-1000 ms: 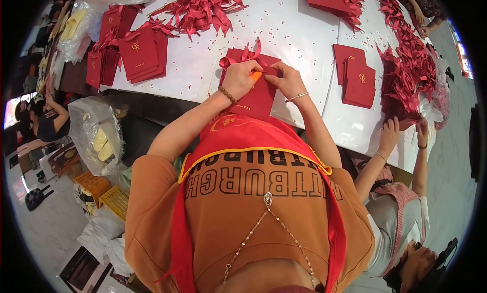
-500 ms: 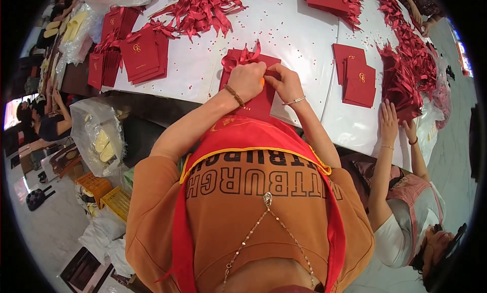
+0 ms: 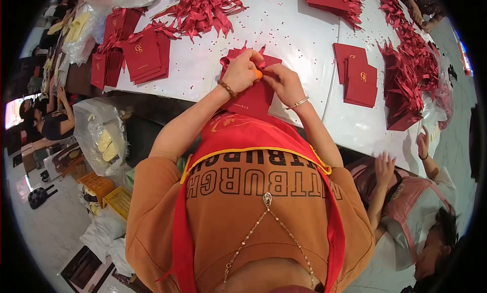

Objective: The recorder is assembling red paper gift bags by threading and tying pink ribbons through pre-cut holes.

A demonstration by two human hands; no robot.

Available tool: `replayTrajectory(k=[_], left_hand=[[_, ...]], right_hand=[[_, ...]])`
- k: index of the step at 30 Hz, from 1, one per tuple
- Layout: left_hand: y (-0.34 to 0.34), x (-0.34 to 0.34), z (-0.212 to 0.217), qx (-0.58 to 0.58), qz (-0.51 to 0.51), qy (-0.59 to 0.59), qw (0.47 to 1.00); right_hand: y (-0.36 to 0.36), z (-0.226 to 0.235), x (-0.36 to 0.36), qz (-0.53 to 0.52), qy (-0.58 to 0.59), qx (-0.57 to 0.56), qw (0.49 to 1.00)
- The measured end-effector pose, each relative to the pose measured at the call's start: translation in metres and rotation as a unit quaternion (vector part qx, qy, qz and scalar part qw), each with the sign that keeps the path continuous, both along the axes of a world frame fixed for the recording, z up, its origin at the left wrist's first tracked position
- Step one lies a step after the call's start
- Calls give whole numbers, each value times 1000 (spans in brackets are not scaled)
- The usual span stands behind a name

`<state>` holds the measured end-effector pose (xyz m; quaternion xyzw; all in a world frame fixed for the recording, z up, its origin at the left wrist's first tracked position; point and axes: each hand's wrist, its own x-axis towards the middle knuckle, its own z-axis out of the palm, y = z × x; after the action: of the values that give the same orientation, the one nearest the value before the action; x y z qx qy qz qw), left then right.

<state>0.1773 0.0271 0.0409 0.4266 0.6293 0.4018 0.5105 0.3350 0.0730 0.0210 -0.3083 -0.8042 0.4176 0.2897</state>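
Observation:
A dark red paper bag (image 3: pixel 253 98) lies at the near edge of the white table, in front of my apron. A loop of red ribbon (image 3: pixel 224 62) shows at its top, beside my left hand. My left hand (image 3: pixel 240 74) is closed in a pinch on the ribbon at the bag's upper part; an orange cover (image 3: pixel 258 74) sits on one digit. Facing it, my right hand (image 3: pixel 285 85) pinches at the same spot, its fingertips close to the left ones. What exactly lies between the right fingertips is mostly hidden, but it seems to be the ribbon.
Stacked red bags (image 3: pixel 143 57) stand at the left, near a heap of red ribbons (image 3: pixel 208 11). To the right lie flat red bags (image 3: pixel 361 82) and a long row of ribboned bags (image 3: pixel 406 87). Small red dots litter the white table (image 3: pixel 299 44). A co-worker (image 3: pixel 406 207) sits at the right.
My left hand has shifted slightly left and its fingers have lifted, showing more of the orange cover. The co-worker at the right has drawn both hands back from the row of bags.

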Motion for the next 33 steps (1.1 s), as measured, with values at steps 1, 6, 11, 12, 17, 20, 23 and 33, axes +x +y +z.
replayTrajectory(k=[1, 6, 11, 12, 17, 20, 23, 33], left_hand=[[1, 0, 2, 17, -9, 29, 999], [5, -15, 35, 27, -169, 245, 954], [32, -50, 33, -3, -340, 309, 888], [36, -53, 29, -2, -337, 310, 889], [45, -53, 40, -106, -403, 213, 884], [36, -50, 21, -38, -334, 202, 920], [28, -42, 14, -53, -216, 190, 956], [38, -88, 19, 65, -29, 137, 988]], right_hand=[[0, 0, 1, 0, 0, 0, 1000], [-5, 0, -1, 4, -11, 3, 1000], [-13, 8, -14, 24, 4, 97, 995], [-14, 8, -16, 33, 9, 128, 991], [-15, 8, -18, 29, 6, 139, 990], [-15, 11, -18, 17, 4, 132, 991], [-14, 10, -17, 2, 13, 115, 993], [-14, 10, -10, -19, 11, 67, 998]])
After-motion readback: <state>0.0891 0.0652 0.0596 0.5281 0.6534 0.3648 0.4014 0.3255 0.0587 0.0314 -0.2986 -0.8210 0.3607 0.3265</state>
